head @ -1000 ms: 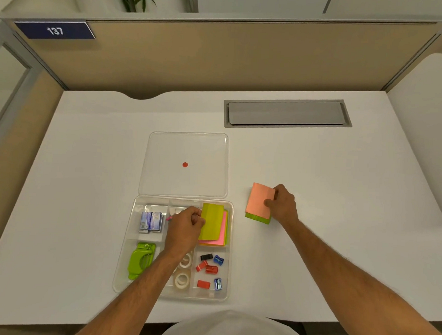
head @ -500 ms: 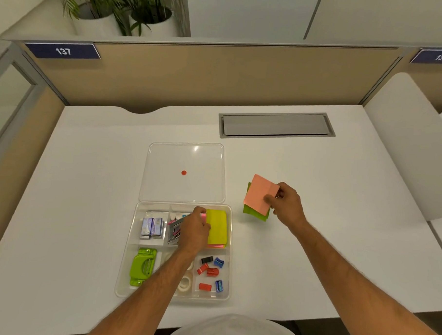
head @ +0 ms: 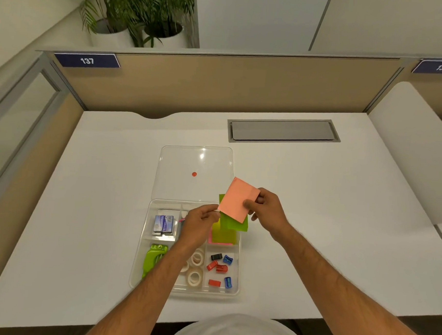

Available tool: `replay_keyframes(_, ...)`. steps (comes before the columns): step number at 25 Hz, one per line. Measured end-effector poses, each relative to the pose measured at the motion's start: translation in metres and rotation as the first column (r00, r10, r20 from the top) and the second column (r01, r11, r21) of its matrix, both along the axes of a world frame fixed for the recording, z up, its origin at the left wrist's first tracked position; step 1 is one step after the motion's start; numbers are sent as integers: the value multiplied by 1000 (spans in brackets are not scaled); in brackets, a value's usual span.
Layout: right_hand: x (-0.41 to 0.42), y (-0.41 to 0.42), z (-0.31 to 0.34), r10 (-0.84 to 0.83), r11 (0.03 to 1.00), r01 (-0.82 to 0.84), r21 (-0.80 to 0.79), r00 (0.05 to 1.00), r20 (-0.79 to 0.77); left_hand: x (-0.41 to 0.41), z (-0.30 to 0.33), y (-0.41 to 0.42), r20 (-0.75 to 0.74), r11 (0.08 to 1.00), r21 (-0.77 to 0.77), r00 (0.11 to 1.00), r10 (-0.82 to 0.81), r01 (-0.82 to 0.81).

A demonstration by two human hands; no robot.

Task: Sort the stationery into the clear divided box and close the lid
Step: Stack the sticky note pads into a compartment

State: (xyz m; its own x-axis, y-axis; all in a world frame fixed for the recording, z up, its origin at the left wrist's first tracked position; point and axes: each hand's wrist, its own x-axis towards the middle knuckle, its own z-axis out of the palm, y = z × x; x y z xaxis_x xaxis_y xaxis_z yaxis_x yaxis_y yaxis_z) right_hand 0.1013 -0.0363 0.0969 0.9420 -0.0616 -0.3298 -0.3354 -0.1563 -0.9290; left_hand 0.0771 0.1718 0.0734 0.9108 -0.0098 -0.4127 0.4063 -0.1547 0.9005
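Pinching orange-green sticky pad over clear box, right hand; left hand loosely curled, empty.

Right hand fingers pinched; left hand fingers curled.

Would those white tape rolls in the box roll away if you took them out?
Probably not if laid flat like now: the tape rolls rest on their flat sides. Stood on edge, their round shape would likely roll. They look small, probably light.
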Motion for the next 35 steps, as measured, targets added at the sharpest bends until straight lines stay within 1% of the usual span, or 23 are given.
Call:
replay_keyframes(3, -4, 13, -3, 18, 1000, -17, 26, 1000, -22, -7, -1, 7, -1, 1000, -6, 1000, -18, 18)
replay_keyframes(6, -8, 18, -5, 21, 997, -19, 75, 999, -26, -13, -6, 14, -2, 998, 44, 999, 46, -46)
replay_keyframes(9, -8, 16, -8, -38, 996, 39, 78, 999, -20, -16, -10, 25, 39, 988, 102, 993, 110, -113)
replay_keyframes(12, -5, 10, -16, -93, 994, 90, -69, 995, -38, -19, -14, 39, 99, 974, 174, 986, 133, -149)
replay_keyframes(15, -2, 11, -28, -64, 962, 31, -271, 992, -111, -20, -15, 47, 116, 962, 197, 979, 167, -188)
replay_keyframes(17, -2, 17, -37, -21, 931, -36, -363, 988, -152, -21, -15, 48, 121, 958, 206, 977, 176, -198)
replay_keyframes(21, -3, 32, -53, 62, 874, -156, -460, 975, -213, -23, -13, 50, 118, 957, 209, 977, 178, -200)
replay_keyframes(25, 0, 46, -56, 96, 857, -203, -475, 966, -239, -24, -11, 52, 120, 958, 208, 977, 177, -200)
replay_keyframes(27, 2, 48, -56, 133, 825, -256, -503, 954, -267, -23, -11, 53, 133, 961, 203, 978, 163, -188)
replay_keyframes(28, 2, 46, -54, 120, 813, -256, -523, 953, -279, -22, -10, 53, 138, 964, 193, 977, 160, -185)
replay_keyframes(30, 2, 42, -48, 32, 816, -172, -551, 966, -255, -20, -9, 53, 140, 968, 171, 977, 158, -181)
replay_keyframes(31, 3, 41, -43, -1, 832, -120, -542, 976, -219, -19, -10, 52, 133, 972, 157, 979, 157, -177)
replay_keyframes(32, 3, 39, -37, -11, 865, -84, -495, 983, -186, -18, -10, 51, 122, 975, 140, 981, 154, -170)
replay_keyframes(34, 2, 40, -24, 48, 956, -93, -277, 985, -165, -16, -11, 47, 104, 984, 108, 986, 132, -143)
replay_keyframes(35, 0, 41, -18, 102, 976, -134, -172, 978, -180, -14, -11, 45, 100, 988, 94, 989, 113, -123)
